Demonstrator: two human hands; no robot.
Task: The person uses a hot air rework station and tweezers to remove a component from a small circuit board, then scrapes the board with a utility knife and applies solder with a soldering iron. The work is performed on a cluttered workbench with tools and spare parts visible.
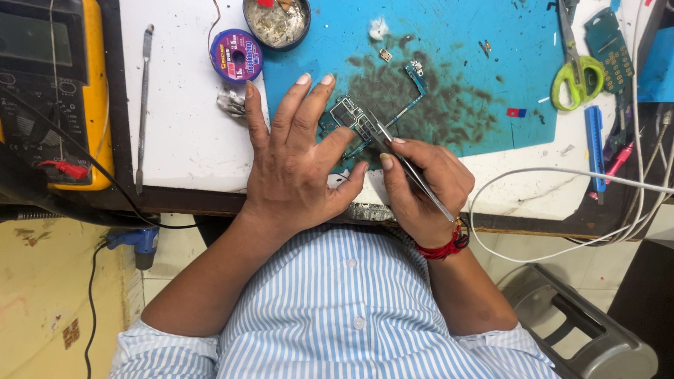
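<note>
My left hand (295,161) lies flat with its fingers spread, pressing down on a small circuit board (351,118) that rests on the stained blue work mat (449,63). My right hand (425,186) pinches metal tweezers (407,165) between thumb and fingers. Their tip touches the board's right edge near my left fingertips. A red thread band circles my right wrist. A thin flex strip with a small connector (415,72) lies just right of the board.
A yellow multimeter (53,91) with leads sits at the left, a metal spudger (144,105) beside it. A purple wick spool (236,56) and a round tin (276,22) lie above my left hand. Green-handled scissors (577,77), a keypad board (609,49), a blue tool (595,144) and white cables (562,172) are at right.
</note>
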